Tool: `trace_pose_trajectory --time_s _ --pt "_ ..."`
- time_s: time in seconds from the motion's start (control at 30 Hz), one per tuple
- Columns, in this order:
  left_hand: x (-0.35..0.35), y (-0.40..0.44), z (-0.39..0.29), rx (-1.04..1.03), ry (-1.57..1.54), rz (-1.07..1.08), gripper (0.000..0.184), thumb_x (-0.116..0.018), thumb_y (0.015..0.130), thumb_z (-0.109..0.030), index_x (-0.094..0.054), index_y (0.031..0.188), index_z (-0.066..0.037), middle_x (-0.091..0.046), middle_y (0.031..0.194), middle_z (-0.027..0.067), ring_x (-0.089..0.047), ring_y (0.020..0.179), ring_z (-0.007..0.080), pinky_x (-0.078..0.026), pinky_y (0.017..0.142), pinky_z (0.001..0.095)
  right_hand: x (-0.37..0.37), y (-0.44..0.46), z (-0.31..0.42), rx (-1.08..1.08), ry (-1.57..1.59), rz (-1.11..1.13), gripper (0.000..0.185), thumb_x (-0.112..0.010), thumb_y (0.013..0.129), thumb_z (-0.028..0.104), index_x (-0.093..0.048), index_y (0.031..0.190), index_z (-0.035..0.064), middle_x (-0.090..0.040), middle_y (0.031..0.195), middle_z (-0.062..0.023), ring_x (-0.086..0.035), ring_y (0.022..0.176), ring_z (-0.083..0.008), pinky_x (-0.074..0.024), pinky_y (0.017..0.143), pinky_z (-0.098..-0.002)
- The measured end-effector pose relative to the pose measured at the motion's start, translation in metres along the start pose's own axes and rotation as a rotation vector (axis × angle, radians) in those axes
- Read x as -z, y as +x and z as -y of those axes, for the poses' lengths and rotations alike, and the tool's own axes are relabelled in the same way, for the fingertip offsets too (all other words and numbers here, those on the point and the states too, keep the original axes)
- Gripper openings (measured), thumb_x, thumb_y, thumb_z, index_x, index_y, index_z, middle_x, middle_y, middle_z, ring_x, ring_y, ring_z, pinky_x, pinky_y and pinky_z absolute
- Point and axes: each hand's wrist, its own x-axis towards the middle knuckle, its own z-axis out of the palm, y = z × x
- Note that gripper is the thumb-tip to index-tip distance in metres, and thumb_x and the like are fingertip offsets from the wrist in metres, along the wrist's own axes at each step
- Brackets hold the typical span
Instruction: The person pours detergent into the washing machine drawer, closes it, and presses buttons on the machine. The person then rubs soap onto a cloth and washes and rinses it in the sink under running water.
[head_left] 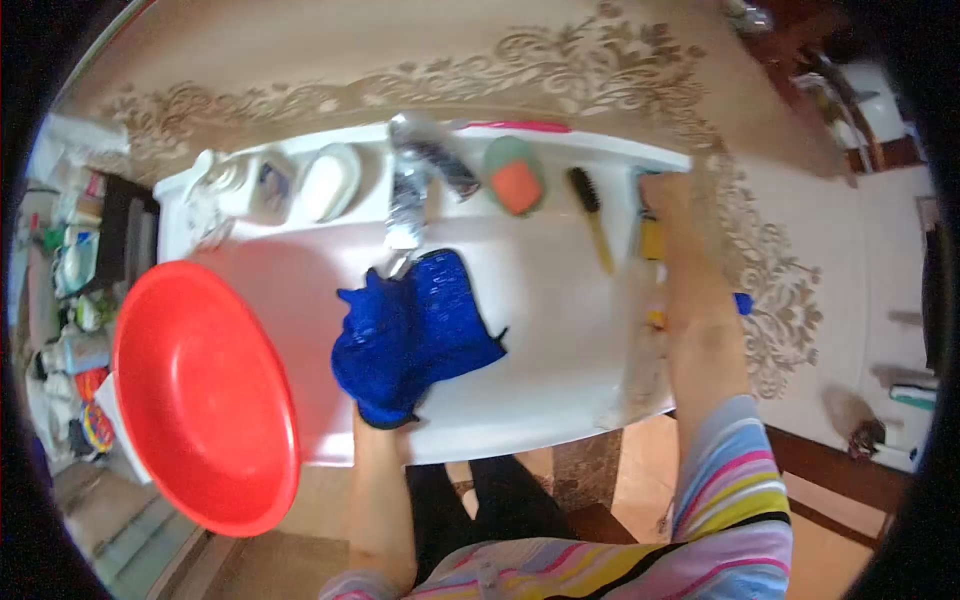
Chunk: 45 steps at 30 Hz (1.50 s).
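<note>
A dark blue cloth (440, 310) with black edging covers my left hand (374, 438), leaving only the wrist bare. The cloth bunches around the hand over the white sink (560, 330), below the chrome faucet (407, 205). My fingers are hidden under it. Over at the sink's right back corner is my right hand (664, 190), beside a yellow and dark item (652, 240) partly covered by my forearm. The right fingers are too blurred to make out. A brush (590, 205) with black bristles and a yellowish handle lies to the left of that hand.
A red basin (210, 400) stands tilted over the sink's left side. Along the back ledge are a white pump bottle (262, 188), a white soap bar (330, 183) and an orange soap (517, 188) on a green dish. Shelves with bottles stand at far left.
</note>
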Motion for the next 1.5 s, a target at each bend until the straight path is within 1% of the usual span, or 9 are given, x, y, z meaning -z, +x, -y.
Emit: trace_pose_trajectory --time_s 0.2,0.33,0.4,0.63,0.9,1.0,1.13,1.37,1.5 --pt "0.001 0.003 -0.007 -0.001 -0.048 0.041 0.039 -0.050 0.093 -0.032 -0.052 0.124 -0.008 -0.059 0.115 0.0102 -0.056 0.107 0.0240 -0.046 0.093 0.0355 0.001 -0.022 0.020 -0.452 0.247 -0.319 0.062 -0.070 0.071 0.032 -0.053 0.123 0.0034 -0.055 0.122 -0.0236 -0.052 0.119 -0.0315 -0.0456 0.094 -0.0436" --pt "-0.004 0.010 -0.003 0.006 -0.089 0.077 0.039 -0.049 0.094 -0.032 -0.051 0.125 -0.008 -0.059 0.116 0.0097 -0.056 0.107 0.0234 -0.046 0.093 0.0347 0.001 -0.078 0.027 0.196 1.099 -0.797 0.037 -0.067 0.078 0.010 -0.055 0.112 0.0020 -0.060 0.105 -0.0112 -0.060 0.087 -0.0235 -0.0507 0.070 -0.0375" --pt "-0.007 0.015 -0.002 0.019 -0.135 0.097 0.039 -0.049 0.094 -0.033 -0.051 0.125 -0.009 -0.059 0.116 0.0094 -0.056 0.107 0.0231 -0.046 0.093 0.0344 0.025 -0.191 0.087 0.117 1.160 -0.515 0.034 -0.061 0.085 0.006 -0.050 0.117 0.0023 -0.057 0.083 -0.0029 -0.053 0.065 -0.0106 -0.0459 0.058 -0.0227" --pt "0.002 0.020 0.038 0.164 -1.015 0.132 0.040 -0.047 0.096 -0.034 -0.050 0.127 -0.009 -0.058 0.117 0.0085 -0.056 0.108 0.0221 -0.046 0.093 0.0331 -0.101 -0.387 0.252 0.827 0.839 -0.109 0.040 -0.064 0.083 0.024 -0.055 0.119 0.0100 -0.054 0.118 -0.0161 -0.048 0.114 -0.0380 -0.0359 0.101 -0.0471" --pt "-0.022 0.003 0.003 -0.156 0.475 0.018 0.041 -0.045 0.097 -0.032 -0.047 0.131 -0.009 -0.054 0.125 0.0081 -0.054 0.113 0.0225 -0.044 0.098 0.0381 -0.142 -0.336 0.275 0.453 1.221 0.380 0.017 -0.065 0.077 0.019 -0.065 0.091 0.0099 -0.059 0.095 -0.0161 -0.055 0.096 -0.0345 -0.0416 0.089 -0.0471" --pt "0.082 0.026 0.019 -0.143 -0.149 0.103 0.037 -0.045 0.097 -0.029 -0.048 0.129 -0.009 -0.049 0.129 0.0081 -0.047 0.120 0.0202 -0.035 0.106 0.0376 -0.113 -0.379 0.248 0.869 1.127 0.533 0.055 -0.065 0.082 0.043 -0.053 0.133 0.0268 -0.041 0.143 -0.0187 -0.038 0.133 -0.0365 -0.0321 0.107 -0.0512" --pt "0.004 0.023 0.007 0.021 -0.084 0.048 0.039 -0.042 0.099 -0.026 -0.044 0.132 -0.006 -0.051 0.128 0.0111 -0.052 0.115 0.0209 -0.043 0.099 0.0355 -0.141 -0.326 0.279 0.758 1.011 0.089 0.026 -0.063 0.076 0.016 -0.064 0.100 0.0072 -0.058 0.102 -0.0196 -0.053 0.100 -0.0376 -0.0415 0.092 -0.0482" --pt "-0.030 0.015 0.031 -0.371 -0.631 0.501 0.041 -0.041 0.099 -0.026 -0.041 0.136 -0.008 -0.050 0.131 0.0098 -0.049 0.120 0.0219 -0.039 0.103 0.0361 -0.115 -0.384 0.250 0.931 1.172 0.157 0.033 -0.059 0.082 0.012 -0.061 0.114 0.0113 -0.053 0.120 -0.0182 -0.049 0.116 -0.0369 -0.0417 0.097 -0.0432" --pt "-0.045 0.013 0.003 -0.062 -0.023 -0.062 0.038 -0.039 0.101 -0.028 -0.043 0.134 -0.011 -0.051 0.129 0.0077 -0.049 0.120 0.0222 -0.038 0.103 0.0355 -0.128 -0.318 0.282 0.664 0.884 0.130 0.025 -0.051 0.088 0.017 -0.062 0.108 0.0084 -0.057 0.110 -0.0215 -0.054 0.099 -0.0402 -0.0463 0.085 -0.0454"
